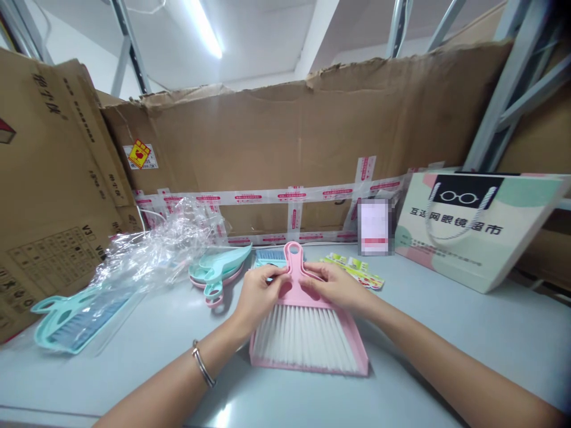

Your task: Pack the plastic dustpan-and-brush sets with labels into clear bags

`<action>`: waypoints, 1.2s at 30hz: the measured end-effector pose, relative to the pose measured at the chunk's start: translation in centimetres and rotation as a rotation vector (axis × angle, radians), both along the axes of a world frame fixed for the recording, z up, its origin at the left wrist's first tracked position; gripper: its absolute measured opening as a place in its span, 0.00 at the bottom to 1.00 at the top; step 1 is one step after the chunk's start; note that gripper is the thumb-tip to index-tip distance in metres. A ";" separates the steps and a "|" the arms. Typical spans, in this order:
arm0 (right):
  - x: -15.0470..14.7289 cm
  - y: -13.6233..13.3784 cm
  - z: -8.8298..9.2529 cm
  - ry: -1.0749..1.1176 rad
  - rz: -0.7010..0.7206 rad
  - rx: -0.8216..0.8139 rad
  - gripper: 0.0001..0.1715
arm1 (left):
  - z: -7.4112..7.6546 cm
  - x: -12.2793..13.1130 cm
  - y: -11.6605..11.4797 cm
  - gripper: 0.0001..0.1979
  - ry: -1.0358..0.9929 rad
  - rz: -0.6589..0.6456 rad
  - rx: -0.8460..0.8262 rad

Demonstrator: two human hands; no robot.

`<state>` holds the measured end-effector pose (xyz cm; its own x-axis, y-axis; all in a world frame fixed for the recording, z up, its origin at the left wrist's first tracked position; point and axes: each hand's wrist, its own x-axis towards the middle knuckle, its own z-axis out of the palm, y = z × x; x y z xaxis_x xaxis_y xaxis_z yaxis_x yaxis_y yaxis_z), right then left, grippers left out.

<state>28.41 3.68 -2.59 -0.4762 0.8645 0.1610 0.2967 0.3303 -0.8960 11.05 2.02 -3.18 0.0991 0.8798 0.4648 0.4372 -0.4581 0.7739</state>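
Observation:
A pink hand brush (307, 339) with white bristles lies nested in a pink dustpan (362, 355), bristles toward me and handles pointing away. My left hand (264, 292) grips the left side of the stacked handles, thumb and fingers pressed together there. From the right, my right hand (336, 284) pinches the same part, its fingertips on the brush's pink head near the handle. Behind my hands sits a light-blue brush (270, 258) with blue bristles, partly hidden. Just left of my left hand is a stack of turquoise and pink dustpans (223, 265).
At the left lies a turquoise brush and dustpan set (78, 321) beside crumpled clear plastic bags (167, 241). Bright green printed cards (357, 270) rest behind my right hand. A paper bag (479, 232) stands at the right. Large cardboard (267, 142) walls the back of the table.

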 end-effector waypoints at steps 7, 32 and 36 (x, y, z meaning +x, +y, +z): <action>-0.6 -0.3 -0.4 -0.062 -0.093 0.078 0.18 | 0.6 0.1 0.5 0.10 -0.062 -0.059 -0.198; -1.7 -0.7 0.5 0.056 -0.311 -0.005 0.25 | 2.0 -0.3 0.9 0.17 -0.340 -0.185 -0.495; -1.9 -0.5 0.2 0.063 -0.324 -0.023 0.26 | 1.9 -0.4 0.9 0.17 -0.328 -0.167 -0.500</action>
<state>26.47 3.21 -2.35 -0.1656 0.9731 0.1602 0.3270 0.2074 -0.9220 10.69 2.90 -1.29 0.1759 0.9840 0.0294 0.0942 -0.0466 0.9945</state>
